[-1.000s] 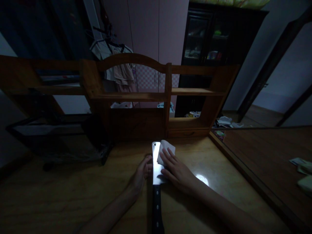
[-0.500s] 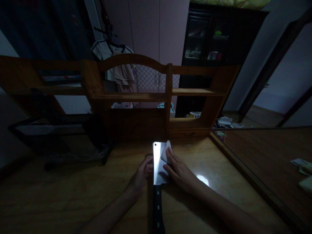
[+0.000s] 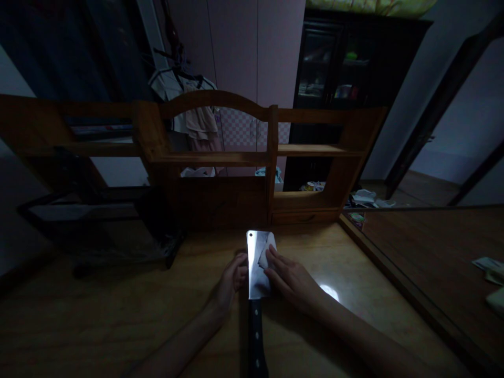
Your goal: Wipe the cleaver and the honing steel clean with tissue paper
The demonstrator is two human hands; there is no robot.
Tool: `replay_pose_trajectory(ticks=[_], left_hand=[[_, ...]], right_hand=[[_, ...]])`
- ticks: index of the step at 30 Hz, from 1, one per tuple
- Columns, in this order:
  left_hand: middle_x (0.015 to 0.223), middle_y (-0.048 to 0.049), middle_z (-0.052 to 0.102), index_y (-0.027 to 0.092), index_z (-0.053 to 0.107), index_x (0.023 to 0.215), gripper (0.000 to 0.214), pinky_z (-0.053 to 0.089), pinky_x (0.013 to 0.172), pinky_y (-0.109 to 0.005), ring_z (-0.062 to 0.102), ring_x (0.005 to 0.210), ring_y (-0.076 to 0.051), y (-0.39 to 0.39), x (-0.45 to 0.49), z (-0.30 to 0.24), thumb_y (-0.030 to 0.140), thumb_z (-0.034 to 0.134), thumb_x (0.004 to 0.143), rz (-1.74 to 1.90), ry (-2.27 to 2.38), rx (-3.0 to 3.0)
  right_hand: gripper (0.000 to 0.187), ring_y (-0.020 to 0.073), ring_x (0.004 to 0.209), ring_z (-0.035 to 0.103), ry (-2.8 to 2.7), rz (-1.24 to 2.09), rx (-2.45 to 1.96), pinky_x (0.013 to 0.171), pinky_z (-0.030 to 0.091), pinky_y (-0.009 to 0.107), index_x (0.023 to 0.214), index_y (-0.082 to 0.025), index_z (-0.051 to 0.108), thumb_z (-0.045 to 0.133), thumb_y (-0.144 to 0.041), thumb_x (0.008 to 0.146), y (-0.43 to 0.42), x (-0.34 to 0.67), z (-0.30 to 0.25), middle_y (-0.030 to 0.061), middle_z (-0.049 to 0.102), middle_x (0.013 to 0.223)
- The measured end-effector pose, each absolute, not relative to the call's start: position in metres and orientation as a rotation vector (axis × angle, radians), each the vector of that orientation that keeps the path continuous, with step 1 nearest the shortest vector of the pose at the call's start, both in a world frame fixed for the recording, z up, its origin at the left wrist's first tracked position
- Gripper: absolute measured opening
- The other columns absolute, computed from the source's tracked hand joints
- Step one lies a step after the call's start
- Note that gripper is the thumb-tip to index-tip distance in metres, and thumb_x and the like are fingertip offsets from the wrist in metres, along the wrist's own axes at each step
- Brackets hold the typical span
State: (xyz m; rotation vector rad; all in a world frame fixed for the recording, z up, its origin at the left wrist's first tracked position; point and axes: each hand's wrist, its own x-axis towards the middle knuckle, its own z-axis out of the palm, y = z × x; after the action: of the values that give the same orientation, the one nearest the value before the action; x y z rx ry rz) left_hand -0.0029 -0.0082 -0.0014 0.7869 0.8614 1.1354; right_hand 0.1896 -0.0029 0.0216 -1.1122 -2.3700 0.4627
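A cleaver (image 3: 255, 284) with a shiny blade and a black riveted handle (image 3: 257, 336) lies on the wooden desk, its handle pointing toward me. At the blade's left edge is my left hand (image 3: 231, 278), fingers curled and fingertips against the metal. My right hand (image 3: 292, 277) presses a folded white tissue or cloth (image 3: 267, 252) flat onto the right side of the blade, fingers over it. A small round hole shows in the blade's far left corner. Neither hand is on the handle.
A wooden shelf unit (image 3: 220, 157) runs along the back of the desk (image 3: 189, 325). On the left sits a dark-framed object (image 3: 106, 226), hard to make out in dim light. The raised right edge (image 3: 394, 278) borders a brown surface.
My right hand has slid the white tissue or cloth slightly toward me and to the left on the blade. My left hand and the cleaver have stayed in place.
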Motion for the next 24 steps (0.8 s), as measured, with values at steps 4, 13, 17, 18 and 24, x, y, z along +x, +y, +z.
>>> replay_pose_trajectory(ticks=[4,13,17,18,24], left_hand=[[0.076,-0.0078,0.07,0.015,0.056,0.102,0.04,0.048,0.061,-0.032,0.065,0.062,-0.021,-0.008,-0.003,-0.002,0.047,0.052,0.079,1.137,0.878,0.76],[0.082,-0.0041,0.066,0.018,0.055,0.1,0.03,0.045,0.061,-0.026,0.062,0.067,-0.017,-0.007,-0.004,-0.006,0.041,0.055,0.08,1.141,0.858,0.847],[0.077,-0.0012,0.062,0.019,0.055,0.092,0.024,0.042,0.057,-0.023,0.059,0.064,-0.014,-0.004,-0.005,-0.009,0.041,0.055,0.081,1.133,0.887,0.881],[0.075,-0.0005,0.061,0.019,0.054,0.09,0.023,0.041,0.056,-0.023,0.058,0.063,-0.014,-0.004,-0.005,-0.01,0.041,0.055,0.081,1.129,0.885,0.884],[0.077,-0.0002,0.06,0.018,0.055,0.087,0.021,0.042,0.058,-0.023,0.057,0.065,-0.013,-0.001,-0.005,-0.012,0.038,0.058,0.08,1.117,0.858,0.922]], right_hand=[[0.044,0.0249,0.124,0.048,-2.342,0.457,-1.092,0.102,0.042,0.039,0.134,-0.023,0.045,0.032,-0.042,0.097,-0.006,0.19,0.029,0.0084,0.041,0.143],[0.046,0.0212,0.132,0.037,-2.242,0.447,-1.069,0.108,0.034,0.039,0.138,-0.019,0.041,0.034,-0.039,0.097,0.0,0.191,0.021,0.0086,0.042,0.142],[0.049,0.0206,0.134,0.034,-2.25,0.46,-1.076,0.11,0.032,0.039,0.141,-0.019,0.035,0.035,-0.04,0.097,0.003,0.193,0.019,0.0088,0.036,0.145],[0.049,0.0204,0.134,0.033,-2.257,0.464,-1.075,0.11,0.031,0.039,0.142,-0.02,0.033,0.035,-0.04,0.097,0.003,0.193,0.019,0.0084,0.034,0.147],[0.056,0.0208,0.137,0.027,-2.278,0.477,-1.085,0.112,0.027,0.039,0.145,-0.022,0.024,0.038,-0.043,0.096,0.006,0.193,0.016,0.0068,0.023,0.151]])
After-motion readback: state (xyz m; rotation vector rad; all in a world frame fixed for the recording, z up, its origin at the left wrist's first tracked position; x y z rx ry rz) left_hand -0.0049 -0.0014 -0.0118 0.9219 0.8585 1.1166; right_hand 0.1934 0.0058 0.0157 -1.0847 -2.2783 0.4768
